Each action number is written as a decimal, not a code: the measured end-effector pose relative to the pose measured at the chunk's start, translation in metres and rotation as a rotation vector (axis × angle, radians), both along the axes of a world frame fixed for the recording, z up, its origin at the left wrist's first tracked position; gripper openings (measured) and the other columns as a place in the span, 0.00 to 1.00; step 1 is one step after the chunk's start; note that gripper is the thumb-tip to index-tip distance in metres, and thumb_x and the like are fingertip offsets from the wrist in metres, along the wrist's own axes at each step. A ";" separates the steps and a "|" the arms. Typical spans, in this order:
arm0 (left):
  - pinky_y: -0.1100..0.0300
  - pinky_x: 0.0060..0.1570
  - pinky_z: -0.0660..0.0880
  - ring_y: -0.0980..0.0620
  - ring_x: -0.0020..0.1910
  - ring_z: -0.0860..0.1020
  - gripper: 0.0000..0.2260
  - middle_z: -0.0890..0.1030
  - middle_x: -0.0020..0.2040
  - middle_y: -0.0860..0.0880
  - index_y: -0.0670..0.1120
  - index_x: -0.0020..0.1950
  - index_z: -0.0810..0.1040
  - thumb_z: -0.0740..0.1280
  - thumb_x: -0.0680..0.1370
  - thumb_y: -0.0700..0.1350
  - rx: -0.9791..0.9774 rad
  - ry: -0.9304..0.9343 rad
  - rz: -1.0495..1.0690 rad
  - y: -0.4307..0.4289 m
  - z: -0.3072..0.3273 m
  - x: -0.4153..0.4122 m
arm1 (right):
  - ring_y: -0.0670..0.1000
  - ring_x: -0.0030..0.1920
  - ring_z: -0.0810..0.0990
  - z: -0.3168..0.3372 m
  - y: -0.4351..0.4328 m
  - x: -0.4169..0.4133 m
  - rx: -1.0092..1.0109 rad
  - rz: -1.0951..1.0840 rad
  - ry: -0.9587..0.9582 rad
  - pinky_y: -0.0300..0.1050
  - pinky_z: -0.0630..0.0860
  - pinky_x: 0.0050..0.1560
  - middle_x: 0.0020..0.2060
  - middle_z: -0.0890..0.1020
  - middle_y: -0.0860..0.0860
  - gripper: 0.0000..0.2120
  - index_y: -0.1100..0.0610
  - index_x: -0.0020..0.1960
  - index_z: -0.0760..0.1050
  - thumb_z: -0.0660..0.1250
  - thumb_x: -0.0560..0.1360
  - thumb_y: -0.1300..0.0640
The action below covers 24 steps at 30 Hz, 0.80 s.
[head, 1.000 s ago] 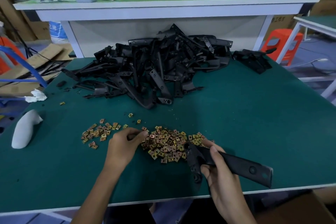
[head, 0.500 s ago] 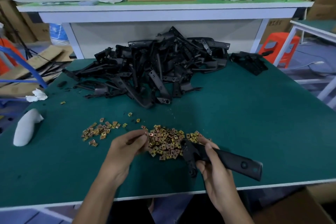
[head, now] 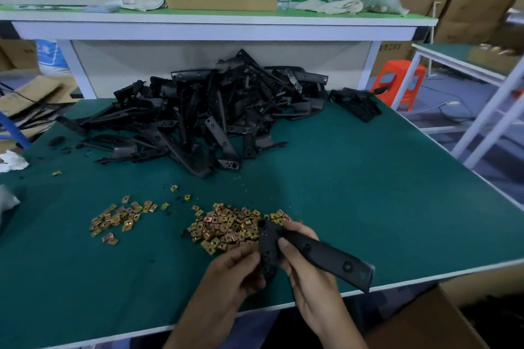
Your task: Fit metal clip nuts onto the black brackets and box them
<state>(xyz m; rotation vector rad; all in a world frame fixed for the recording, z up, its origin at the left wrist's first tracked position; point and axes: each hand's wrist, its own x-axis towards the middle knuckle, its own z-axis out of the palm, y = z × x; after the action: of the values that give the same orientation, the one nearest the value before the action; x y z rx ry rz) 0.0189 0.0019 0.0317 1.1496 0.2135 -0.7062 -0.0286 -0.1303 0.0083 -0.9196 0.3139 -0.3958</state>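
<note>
**A:** Head view. Which step are we in?

**B:** Fitting. Our right hand (head: 312, 278) holds the bracket (head: 326, 256) over the near edge of the surface (head: 368, 193), fingers clamped round it. Our left hand (head: 226, 272) meets its lower end, fingers bunched together. Whether they pinch a nut, we cannot tell.

**A:** Next move?

**B:** In our judgement, seat a nut from the pile (head: 226, 224) squarely on that end. The heap (head: 215, 110) looks unfitted. The carton (head: 419, 320) is probably the box.
</note>
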 end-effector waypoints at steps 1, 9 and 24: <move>0.61 0.29 0.78 0.53 0.30 0.79 0.12 0.83 0.36 0.45 0.43 0.44 0.88 0.66 0.79 0.34 -0.022 0.028 0.004 -0.001 0.000 -0.001 | 0.56 0.57 0.85 -0.001 -0.001 0.000 0.001 -0.001 -0.009 0.41 0.81 0.48 0.55 0.85 0.57 0.16 0.61 0.58 0.77 0.71 0.72 0.64; 0.60 0.27 0.78 0.51 0.27 0.78 0.09 0.81 0.36 0.41 0.39 0.51 0.85 0.70 0.73 0.32 -0.056 0.056 -0.036 0.003 0.001 0.000 | 0.57 0.56 0.84 -0.005 -0.002 -0.001 -0.063 0.009 -0.016 0.44 0.81 0.50 0.54 0.85 0.58 0.13 0.59 0.57 0.78 0.73 0.73 0.62; 0.61 0.33 0.73 0.53 0.36 0.80 0.13 0.86 0.44 0.44 0.47 0.58 0.83 0.75 0.74 0.42 0.194 -0.169 -0.253 0.013 0.015 0.008 | 0.59 0.53 0.84 0.000 -0.004 0.000 -0.084 0.088 0.006 0.47 0.81 0.47 0.53 0.83 0.64 0.12 0.61 0.55 0.77 0.73 0.74 0.64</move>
<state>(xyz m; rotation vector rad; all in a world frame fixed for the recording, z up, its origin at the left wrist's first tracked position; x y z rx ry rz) 0.0269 0.0146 0.0466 1.4314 -0.0076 -0.8182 -0.0289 -0.1346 0.0087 -1.0136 0.2627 -0.3275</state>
